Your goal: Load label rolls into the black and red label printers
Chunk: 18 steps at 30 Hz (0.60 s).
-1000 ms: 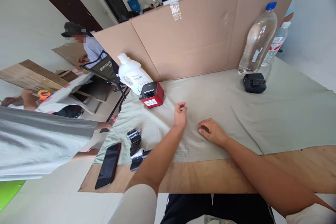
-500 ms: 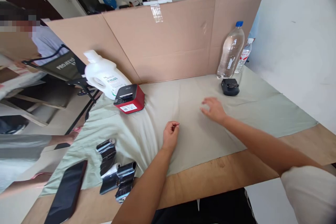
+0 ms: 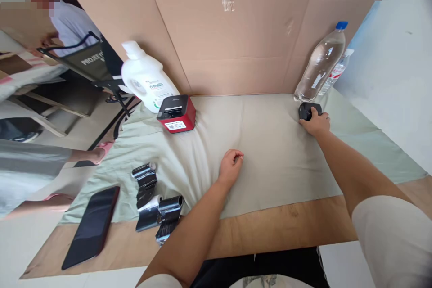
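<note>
My right hand [image 3: 316,122] reaches to the far right of the cloth. Its fingers and thumb are around a small black boxy device [image 3: 306,109], which stands in front of the large water bottle [image 3: 322,65]. The fingers partly cover the device, and I cannot make out its exact kind. My left hand [image 3: 231,165] rests on the cloth near the middle, fingers curled in and closed, with nothing visible in them. Farther off to the left sits a red and black printer [image 3: 176,114] with a white label on its front.
A white jug [image 3: 148,78] leans behind the printer. Unrolled black ribbon rolls [image 3: 158,211] and a dark phone-like slab [image 3: 92,226] lie at left. A cardboard panel [image 3: 232,49] borders the back. A smaller bottle [image 3: 337,72] stands behind the large one. Another person [image 3: 72,22] sits left.
My right hand has moved right and away from me, from above the cloth onto the black device, and has taken hold of it. The view has shifted; my left hand stays curled on the cloth.
</note>
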Tool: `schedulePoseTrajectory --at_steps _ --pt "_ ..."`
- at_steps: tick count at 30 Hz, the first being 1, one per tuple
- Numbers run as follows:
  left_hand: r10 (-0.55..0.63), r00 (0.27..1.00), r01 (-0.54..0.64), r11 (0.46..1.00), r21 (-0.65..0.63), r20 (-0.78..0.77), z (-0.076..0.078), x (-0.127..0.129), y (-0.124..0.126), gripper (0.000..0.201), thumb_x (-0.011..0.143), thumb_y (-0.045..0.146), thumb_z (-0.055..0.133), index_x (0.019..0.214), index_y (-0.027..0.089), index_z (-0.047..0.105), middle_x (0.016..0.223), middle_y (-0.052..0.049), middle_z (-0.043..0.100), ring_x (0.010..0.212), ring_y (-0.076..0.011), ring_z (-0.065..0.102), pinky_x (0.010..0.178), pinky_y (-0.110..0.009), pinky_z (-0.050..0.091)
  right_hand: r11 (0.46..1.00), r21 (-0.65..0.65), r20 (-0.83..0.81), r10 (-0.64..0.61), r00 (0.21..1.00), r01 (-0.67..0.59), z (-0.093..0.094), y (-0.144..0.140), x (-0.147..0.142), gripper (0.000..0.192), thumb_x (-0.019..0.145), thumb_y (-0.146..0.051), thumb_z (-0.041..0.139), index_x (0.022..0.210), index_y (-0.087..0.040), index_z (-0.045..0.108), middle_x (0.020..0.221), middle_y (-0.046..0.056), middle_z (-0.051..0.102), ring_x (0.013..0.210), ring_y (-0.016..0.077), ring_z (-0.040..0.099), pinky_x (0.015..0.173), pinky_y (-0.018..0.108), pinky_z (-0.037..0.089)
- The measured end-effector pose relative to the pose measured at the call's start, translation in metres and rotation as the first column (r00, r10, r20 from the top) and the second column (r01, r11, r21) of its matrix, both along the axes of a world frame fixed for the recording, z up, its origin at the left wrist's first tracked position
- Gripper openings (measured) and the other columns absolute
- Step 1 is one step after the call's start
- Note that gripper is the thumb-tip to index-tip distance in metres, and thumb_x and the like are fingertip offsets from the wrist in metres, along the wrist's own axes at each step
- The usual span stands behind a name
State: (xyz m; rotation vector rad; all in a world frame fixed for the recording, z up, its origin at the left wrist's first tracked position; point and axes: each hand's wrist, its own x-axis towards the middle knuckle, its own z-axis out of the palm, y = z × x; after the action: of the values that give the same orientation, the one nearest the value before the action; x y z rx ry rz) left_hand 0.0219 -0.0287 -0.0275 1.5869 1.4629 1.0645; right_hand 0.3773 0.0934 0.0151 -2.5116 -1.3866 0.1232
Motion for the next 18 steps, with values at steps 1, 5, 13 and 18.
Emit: schedulePoseTrajectory --at_steps 1,5,13,18 --pt "-0.004 1.0 0.004 1.0 0.003 -0.007 0.0 0.0 0.0 0.012 0.083 0.014 0.054 0.084 0.019 0.064 0.093 -0.004 0.063 0.089 -0.0159 0.059 0.084 -0.03 0.048 1.0 0.023 0.004 0.002 1.0 -0.002 0.001 -0.004 -0.005 0.073 0.085 -0.05 0.055 0.149 -0.021 0.036 0.138 0.022 0.041 0.127 0.041 0.045 0.102 0.053 0.039" --pt "-0.012 0.999 0.012 1.0 0.002 -0.034 -0.001 0.0 0.002 0.013 0.083 0.011 0.055 0.084 0.018 0.065 0.091 -0.004 0.064 0.089 -0.0161 0.059 0.084 -0.029 0.047 0.999 0.021 0.037 0.031 0.999 -0.032 0.005 -0.016 -0.022 0.063 0.085 -0.048 0.051 0.142 -0.024 0.043 0.137 0.021 0.043 0.129 0.0416 0.041 0.103 0.057 0.036" --pt "-0.034 0.998 0.034 0.999 -0.005 -0.053 0.0 -0.001 0.002 0.012 0.083 0.013 0.055 0.085 0.019 0.065 0.093 -0.004 0.064 0.089 -0.0164 0.059 0.085 -0.03 0.048 0.996 0.054 -0.097 -0.067 0.993 0.072 0.023 0.021 -0.054 0.091 0.072 -0.066 0.066 0.148 -0.025 0.034 0.162 0.02 0.011 0.14 0.0481 0.029 0.107 0.062 0.034" --pt "-0.055 0.995 0.057 0.998 0.024 -0.083 -0.003 -0.001 0.003 0.012 0.083 0.012 0.055 0.086 0.019 0.065 0.093 -0.004 0.064 0.091 -0.0164 0.059 0.086 -0.031 0.048 0.978 -0.05 -0.152 -0.209 0.966 0.203 0.019 0.045 -0.065 0.093 0.076 -0.056 0.069 0.152 -0.024 0.028 0.164 0.024 0.0 0.143 0.0505 0.024 0.103 0.065 0.036"
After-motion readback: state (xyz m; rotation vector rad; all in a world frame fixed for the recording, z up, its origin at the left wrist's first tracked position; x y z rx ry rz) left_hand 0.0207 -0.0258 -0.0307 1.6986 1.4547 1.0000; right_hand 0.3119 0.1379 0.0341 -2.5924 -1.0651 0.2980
